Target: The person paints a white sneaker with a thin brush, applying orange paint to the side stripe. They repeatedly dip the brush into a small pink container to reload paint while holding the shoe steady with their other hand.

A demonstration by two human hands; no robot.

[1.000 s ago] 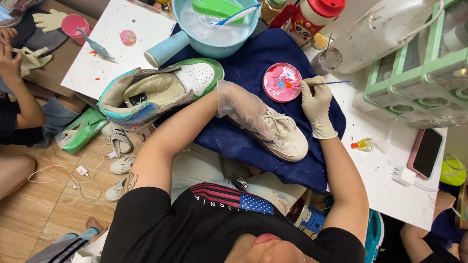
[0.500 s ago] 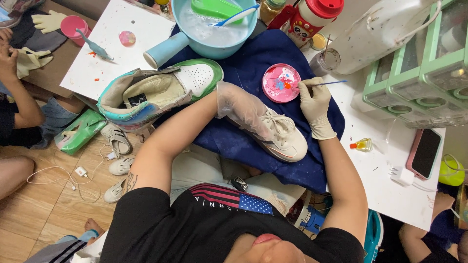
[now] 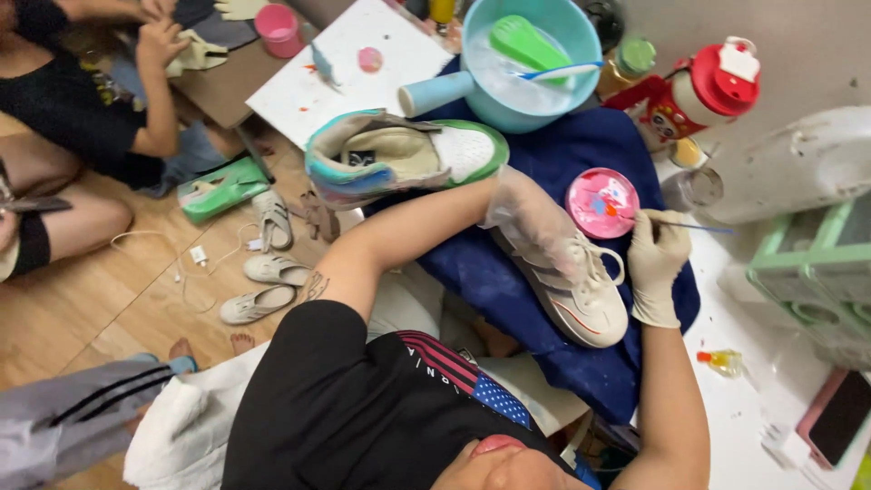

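Holding a thin paintbrush [image 3: 688,223], the gloved right hand [image 3: 655,263] has its fingers pinched around the handle, and the brush tip reaches the pink dish [image 3: 602,202], a round shallow dish with small dabs of blue and red paint in it, lying on the blue cloth [image 3: 562,154]. The left hand [image 3: 531,218] is wrapped in a clear plastic bag and pushed inside the white sneaker [image 3: 567,281], so its fingers are hidden and I cannot tell whether they are clenched or loose; the sneaker lies on the blue cloth just beside the pink dish. A teal basin [image 3: 535,68] stands at the top of the cloth with soapy water, a green scrub brush [image 3: 526,41] and a toothbrush [image 3: 558,71] in it. Beside it lies a second sneaker [image 3: 399,154], white and green, on its side. A red and white bottle [image 3: 703,95] stands near the wall, and a small yellow dropper bottle [image 3: 723,362] lies on the white table [image 3: 744,417]. A phone [image 3: 839,417] is cut off at the right edge. Three sandals lie on the wooden floor [image 3: 82,308]. Another person's hands [image 3: 163,41] at the top left are partly out of frame. One pink cup [image 3: 277,27] sits near them; its contents cannot be seen.
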